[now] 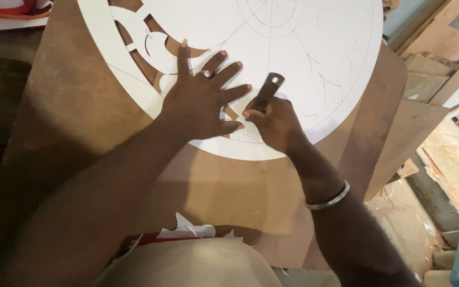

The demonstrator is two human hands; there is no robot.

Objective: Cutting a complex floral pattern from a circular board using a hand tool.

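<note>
This is a craft workshop. A large white round board [304, 48] with pencilled ornament and cut-out openings lies on a worn brown hardboard counter [70, 122]. Stacked board offcuts [426, 74] lean at the right, and white paper scraps [187, 231] litter the dusty concrete floor [405, 223].

no packages, labels, signs or screens can be made out anywhere in this view; nothing in the scene carries a printed panel or a display.
</note>
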